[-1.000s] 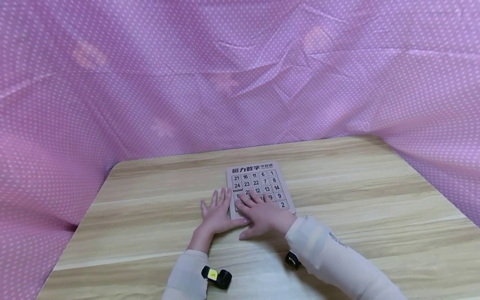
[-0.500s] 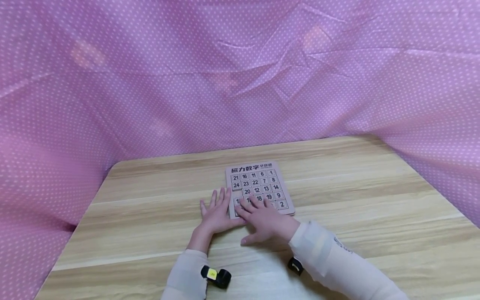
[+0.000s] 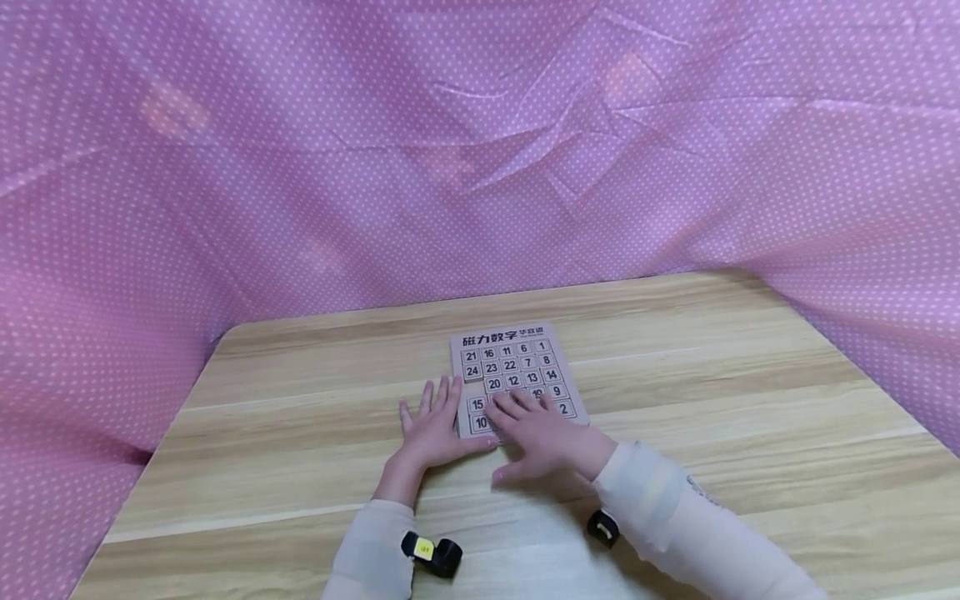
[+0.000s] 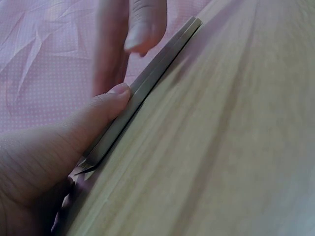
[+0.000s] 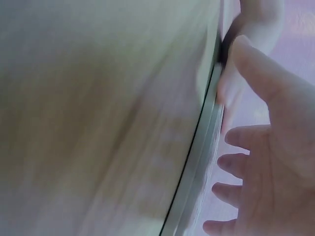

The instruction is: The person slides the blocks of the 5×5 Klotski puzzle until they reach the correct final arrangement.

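A number sliding puzzle lies flat on the table, its numbered tiles in rows under a printed title. A gap shows at the left end of the third row, above tile 15. My left hand braces the board's near left corner, fingers straight along the left side and thumb pressed to the front edge. In the left wrist view the thumb touches the board's rim. Over the lower tiles spreads my right hand, covering some of them. Whether its fingertips touch the tiles is hard to tell.
The wooden table has a light grain. A pink dotted cloth hangs behind it and along both sides. Black wrist cameras sit at the left sleeve and the right sleeve.
Tile 15 has slid down, leaving the gap in the third row. My right hand has shifted right and slightly nearer, uncovering tiles 15 and 10. The left hand has stayed in place.
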`<state>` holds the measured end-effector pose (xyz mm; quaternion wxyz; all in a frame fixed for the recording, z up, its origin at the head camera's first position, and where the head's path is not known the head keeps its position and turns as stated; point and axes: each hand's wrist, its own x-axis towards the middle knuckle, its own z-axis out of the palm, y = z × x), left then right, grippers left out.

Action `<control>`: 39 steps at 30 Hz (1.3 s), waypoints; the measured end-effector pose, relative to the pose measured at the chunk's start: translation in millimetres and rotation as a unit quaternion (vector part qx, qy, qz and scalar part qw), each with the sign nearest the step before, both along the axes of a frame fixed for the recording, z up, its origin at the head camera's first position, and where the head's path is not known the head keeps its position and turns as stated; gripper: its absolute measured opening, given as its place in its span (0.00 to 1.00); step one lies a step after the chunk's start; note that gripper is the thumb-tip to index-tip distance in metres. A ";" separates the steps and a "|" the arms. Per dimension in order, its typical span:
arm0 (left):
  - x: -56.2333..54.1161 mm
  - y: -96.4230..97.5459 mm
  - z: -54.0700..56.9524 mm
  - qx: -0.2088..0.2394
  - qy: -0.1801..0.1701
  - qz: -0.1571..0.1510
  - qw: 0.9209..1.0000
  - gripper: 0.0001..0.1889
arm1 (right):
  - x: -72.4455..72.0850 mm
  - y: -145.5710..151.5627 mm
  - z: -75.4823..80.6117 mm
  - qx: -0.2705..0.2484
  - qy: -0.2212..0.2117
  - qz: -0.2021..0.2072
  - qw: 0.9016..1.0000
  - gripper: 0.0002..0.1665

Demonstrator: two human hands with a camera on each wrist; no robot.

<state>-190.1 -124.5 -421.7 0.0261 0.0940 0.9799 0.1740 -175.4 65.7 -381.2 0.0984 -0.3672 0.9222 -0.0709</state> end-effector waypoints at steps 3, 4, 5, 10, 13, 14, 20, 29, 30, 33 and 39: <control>-0.4 0.3 -0.5 0.004 -0.001 0.001 1.000 0.61 | -5.3 15.0 -0.6 0.002 -0.003 -0.029 1.000 0.56; -0.5 0.4 -0.6 0.006 -0.002 0.002 1.000 0.62 | -7.2 20.2 -0.7 0.001 -0.004 -0.037 0.999 0.57; -0.6 0.4 -0.7 0.007 -0.002 0.003 1.000 0.62 | -8.8 25.3 -0.4 0.002 -0.005 -0.046 0.999 0.57; -0.5 0.0 -0.1 0.009 -0.001 0.004 1.000 0.62 | -15.0 46.2 2.1 -0.002 -0.012 -0.072 0.997 0.57; 0.0 -0.2 0.8 0.009 -0.001 0.003 1.000 0.62 | -16.7 52.9 2.7 -0.003 -0.016 -0.080 0.997 0.57; 0.2 -0.2 1.1 0.009 -0.001 0.002 1.000 0.62 | -17.2 54.0 2.4 -0.003 -0.015 -0.081 0.997 0.57; 1.0 0.1 1.7 0.007 -0.002 0.002 1.000 0.61 | -18.1 51.5 0.3 -0.011 0.000 -0.080 0.997 0.56; 0.8 0.2 2.1 0.014 -0.003 0.003 1.000 0.61 | -18.8 40.7 -4.1 0.014 0.018 -0.074 0.997 0.58; 0.7 0.1 2.0 0.012 -0.003 0.004 1.000 0.61 | -19.0 39.2 -4.7 0.014 0.019 -0.073 0.997 0.58; 0.8 0.2 1.3 0.011 -0.001 0.003 1.000 0.62 | -18.6 35.2 -5.3 0.014 0.022 -0.067 0.997 0.58; 0.3 0.7 -0.3 0.005 0.000 0.003 1.000 0.61 | -17.8 30.3 -5.6 0.009 0.024 -0.066 0.998 0.58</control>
